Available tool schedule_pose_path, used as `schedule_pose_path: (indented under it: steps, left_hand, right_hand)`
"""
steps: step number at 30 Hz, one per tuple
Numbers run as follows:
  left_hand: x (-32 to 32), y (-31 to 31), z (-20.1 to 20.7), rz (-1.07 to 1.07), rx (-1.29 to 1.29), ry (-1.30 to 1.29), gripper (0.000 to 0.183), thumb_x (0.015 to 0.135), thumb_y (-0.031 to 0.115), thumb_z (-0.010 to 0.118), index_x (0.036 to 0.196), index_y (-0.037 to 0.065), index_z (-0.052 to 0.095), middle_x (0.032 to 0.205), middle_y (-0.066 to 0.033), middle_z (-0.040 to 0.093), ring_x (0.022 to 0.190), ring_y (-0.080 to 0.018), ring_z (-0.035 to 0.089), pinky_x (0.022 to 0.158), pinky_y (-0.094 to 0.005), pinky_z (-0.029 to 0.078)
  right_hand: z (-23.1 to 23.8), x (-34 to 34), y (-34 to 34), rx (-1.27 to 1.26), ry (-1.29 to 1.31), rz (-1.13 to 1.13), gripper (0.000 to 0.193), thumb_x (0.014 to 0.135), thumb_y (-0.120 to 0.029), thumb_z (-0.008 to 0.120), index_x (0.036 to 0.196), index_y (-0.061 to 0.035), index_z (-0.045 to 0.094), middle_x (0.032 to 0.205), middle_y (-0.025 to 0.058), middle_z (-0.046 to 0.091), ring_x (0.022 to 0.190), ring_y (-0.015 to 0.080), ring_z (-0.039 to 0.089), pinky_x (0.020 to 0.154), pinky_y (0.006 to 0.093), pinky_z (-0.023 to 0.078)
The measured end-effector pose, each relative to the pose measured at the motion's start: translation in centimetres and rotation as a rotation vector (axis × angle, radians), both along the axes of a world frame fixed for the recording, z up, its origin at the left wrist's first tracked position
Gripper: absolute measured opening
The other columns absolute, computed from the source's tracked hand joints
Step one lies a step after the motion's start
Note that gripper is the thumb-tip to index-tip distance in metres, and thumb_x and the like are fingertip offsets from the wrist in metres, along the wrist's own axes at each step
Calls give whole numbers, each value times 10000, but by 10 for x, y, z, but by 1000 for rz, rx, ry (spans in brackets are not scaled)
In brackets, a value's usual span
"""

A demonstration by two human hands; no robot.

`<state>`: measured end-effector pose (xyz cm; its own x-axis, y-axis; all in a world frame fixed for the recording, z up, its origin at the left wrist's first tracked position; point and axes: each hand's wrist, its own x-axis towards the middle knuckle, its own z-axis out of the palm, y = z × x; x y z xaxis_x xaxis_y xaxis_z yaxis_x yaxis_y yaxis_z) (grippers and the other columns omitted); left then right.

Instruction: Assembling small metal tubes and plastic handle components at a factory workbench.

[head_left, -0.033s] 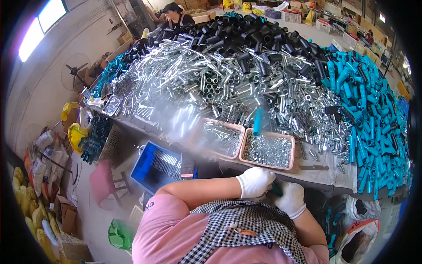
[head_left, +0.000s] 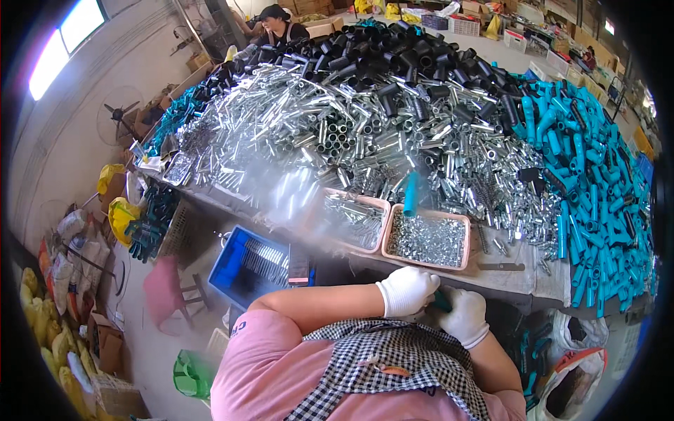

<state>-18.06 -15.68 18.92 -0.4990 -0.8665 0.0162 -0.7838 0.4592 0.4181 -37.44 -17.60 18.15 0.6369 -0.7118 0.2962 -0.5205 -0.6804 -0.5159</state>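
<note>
Both my hands wear white gloves and are close together in front of my apron, below the table edge. My left hand (head_left: 407, 290) is closed, its fingers curled at one end of a dark teal plastic handle (head_left: 441, 302). Around the other end, my right hand (head_left: 463, 319) is wrapped; most of the handle is hidden by the gloves. Just beyond the hands, a pink tray (head_left: 428, 263) of small metal pieces sits at the table edge. A second pink tray (head_left: 385, 217) beside it holds metal pins. One teal tube (head_left: 411, 194) stands out blurred above the trays.
Heaped on the table are metal tubes and springs (head_left: 351, 133), black sleeves (head_left: 365, 52) and teal handles (head_left: 590, 182). A flat metal strip (head_left: 500, 266) lies near the edge. Left are a blue crate (head_left: 228, 270) and a red stool (head_left: 163, 291). A co-worker (head_left: 277, 28) is across the table.
</note>
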Motion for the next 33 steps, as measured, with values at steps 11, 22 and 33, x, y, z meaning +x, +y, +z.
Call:
schedule_pose_path:
  steps: [11,22,33]
  left_hand:
    - [-7,11,-16,68,-127,64,169,770,177,665,804,33,584,823,-142,634,739,-323,647,672,-427,521]
    - [13,-25,21,56,-414,511,147,767,62,725,796,55,582,916,-110,688,982,-317,635,841,-416,509]
    - [-31,1,-10,238,-613,725,169,702,85,771,782,65,623,786,-70,638,771,-276,615,700,-387,503]
  right_hand:
    - [-13,-8,2,67,15,-61,338,726,-402,772,846,-97,688,708,154,662,638,353,659,579,442,517]
    - [-7,-6,-21,149,-324,-107,237,763,-239,770,904,-58,714,746,143,685,646,291,680,589,354,526]
    - [-57,-9,13,1621,-1499,376,624,904,-704,456,1096,-122,574,598,-65,455,385,46,356,380,220,309]
